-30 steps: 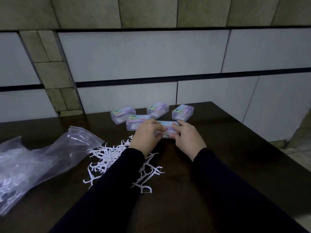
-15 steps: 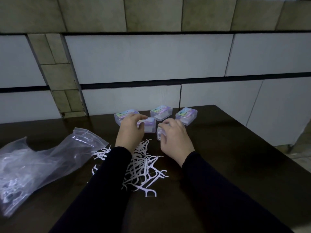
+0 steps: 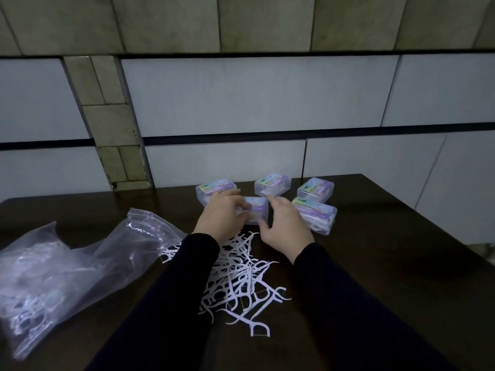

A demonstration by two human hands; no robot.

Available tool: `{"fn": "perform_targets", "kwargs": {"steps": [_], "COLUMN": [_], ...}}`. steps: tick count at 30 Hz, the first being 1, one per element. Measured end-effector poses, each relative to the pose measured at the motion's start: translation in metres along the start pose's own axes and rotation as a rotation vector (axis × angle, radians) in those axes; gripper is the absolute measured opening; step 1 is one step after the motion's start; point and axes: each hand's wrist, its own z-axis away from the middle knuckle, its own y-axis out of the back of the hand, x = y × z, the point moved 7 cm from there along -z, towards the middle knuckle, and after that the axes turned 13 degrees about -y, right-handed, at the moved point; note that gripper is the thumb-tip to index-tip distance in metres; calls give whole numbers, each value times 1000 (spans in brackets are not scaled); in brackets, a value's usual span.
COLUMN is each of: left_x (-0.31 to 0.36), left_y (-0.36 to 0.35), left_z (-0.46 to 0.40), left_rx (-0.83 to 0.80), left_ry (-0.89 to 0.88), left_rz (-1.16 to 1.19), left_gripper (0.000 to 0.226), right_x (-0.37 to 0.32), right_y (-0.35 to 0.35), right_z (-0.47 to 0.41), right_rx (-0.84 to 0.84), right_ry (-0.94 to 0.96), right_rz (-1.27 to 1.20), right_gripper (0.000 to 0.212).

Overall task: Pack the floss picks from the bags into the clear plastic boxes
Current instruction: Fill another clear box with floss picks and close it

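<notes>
dark wooden table against a tiled wall. both hands reach forward: left hand and right hand curl fingers round a clear box between them. its colourful label is too blurred to read. loose floss picks lie beneath the wrists, bag at left.

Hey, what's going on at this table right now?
A person is packing floss picks into small clear boxes. Both hands, left hand and right hand, grip one clear box between them. Four more boxes sit close by on the dark table, the nearest visibly holding picks. A loose pile of floss picks lies under the forearms, and a plastic bag with more picks sits left.
</notes>
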Motion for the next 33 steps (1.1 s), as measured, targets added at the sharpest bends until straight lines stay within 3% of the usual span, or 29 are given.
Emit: {"fn": "perform_targets", "kwargs": {"steps": [2, 6, 10, 19, 29, 33], "left_x": [1, 8, 19, 44, 60, 65], "left_y": [-1, -2, 0, -6, -9, -15], "left_z": [1, 7, 9, 14, 20, 22], "left_rx": [-29, -134, -187, -300, -286, -339], "left_ry": [14, 17, 5, -101, -183, -208], "left_rz": [103, 174, 204, -3, -125, -136], "left_gripper": [19, 15, 28, 66, 68, 56], "right_x": [3, 12, 22, 38, 47, 46], "right_y": [-3, -3, 3, 21, 27, 27], "right_z": [-2, 1, 8, 26, 32, 34], "right_rx": [-79, -185, -240, -347, -513, -534], "right_ry": [13, 27, 3, -35, -82, -54], "right_rz": [8, 38, 21, -149, -218, -198], "right_gripper": [70, 76, 77, 76, 51, 48]}}
